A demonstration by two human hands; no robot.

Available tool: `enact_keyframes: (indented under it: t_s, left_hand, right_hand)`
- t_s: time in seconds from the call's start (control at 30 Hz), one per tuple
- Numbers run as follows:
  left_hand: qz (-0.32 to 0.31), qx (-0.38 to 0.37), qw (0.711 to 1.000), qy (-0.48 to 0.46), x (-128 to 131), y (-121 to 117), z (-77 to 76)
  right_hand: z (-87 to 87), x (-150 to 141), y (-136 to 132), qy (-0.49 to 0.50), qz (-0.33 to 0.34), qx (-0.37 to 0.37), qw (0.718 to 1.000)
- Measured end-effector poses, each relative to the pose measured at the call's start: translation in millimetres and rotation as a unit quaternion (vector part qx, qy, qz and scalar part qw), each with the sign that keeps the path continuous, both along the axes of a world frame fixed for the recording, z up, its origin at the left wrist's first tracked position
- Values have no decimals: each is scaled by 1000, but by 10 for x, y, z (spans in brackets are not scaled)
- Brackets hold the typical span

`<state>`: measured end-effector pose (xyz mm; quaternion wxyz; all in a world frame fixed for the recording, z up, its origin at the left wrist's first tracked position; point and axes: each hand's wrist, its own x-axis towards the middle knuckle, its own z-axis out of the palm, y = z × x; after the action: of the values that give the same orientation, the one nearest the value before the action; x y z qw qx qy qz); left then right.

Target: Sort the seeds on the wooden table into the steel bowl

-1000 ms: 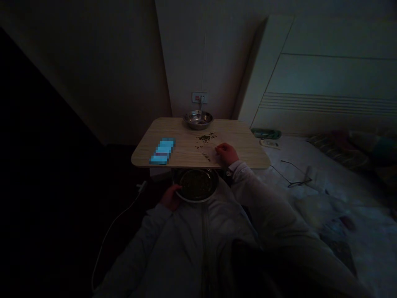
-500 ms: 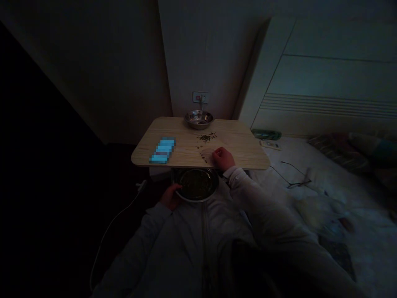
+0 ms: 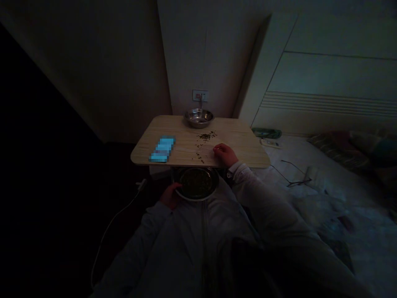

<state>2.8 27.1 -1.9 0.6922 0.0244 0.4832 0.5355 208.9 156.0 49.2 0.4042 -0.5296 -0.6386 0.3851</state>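
My left hand [image 3: 171, 196] grips the left rim of a metal bowl [image 3: 198, 199] at my lap, just below the table's front edge. Dark, grain-like contents fill much of the bowl. Over the front right of the small wooden table [image 3: 245, 145], my right hand [image 3: 226, 155] is closed with the fingertips pinched. A faint see-through shape shows by those fingertips, but what they hold is too dim to make out. To the left of this hand lie a few scattered small dark grains [image 3: 199, 156], and a larger cluster of grains [image 3: 206, 136] sits farther back.
A second metal bowl [image 3: 199, 120] stands at the table's back edge, below a wall socket [image 3: 200, 96]. On the left of the table lies a lit phone [image 3: 163, 149]. To the right, a bed holds glasses [image 3: 291, 182], a remote [image 3: 271, 143] and a green item [image 3: 266, 133].
My right hand has shifted slightly right and back. More grains show near the table's front edge, left of it. The left hand stays on the bowl.
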Motion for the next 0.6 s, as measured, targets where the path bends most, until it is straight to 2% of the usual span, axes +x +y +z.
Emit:
enact_keyframes:
  t_s: [0.2, 0.3, 0.43, 0.6]
  left_hand:
    - [-10, 1, 1000, -3, 7, -5, 31]
    - [-7, -9, 1000, 5, 18, -9, 55]
    - [-1, -8, 1000, 5, 33, -18, 69]
    - [4, 8, 1000, -2, 26, -28, 58]
  right_hand:
    - [-9, -86, -25, 7, 13, -10, 1000]
    - [40, -161, -64, -33, 19, -12, 999]
    - [107, -254, -99, -94, 26, 16, 995]
    - [98, -332, -46, -106, 37, 59, 992]
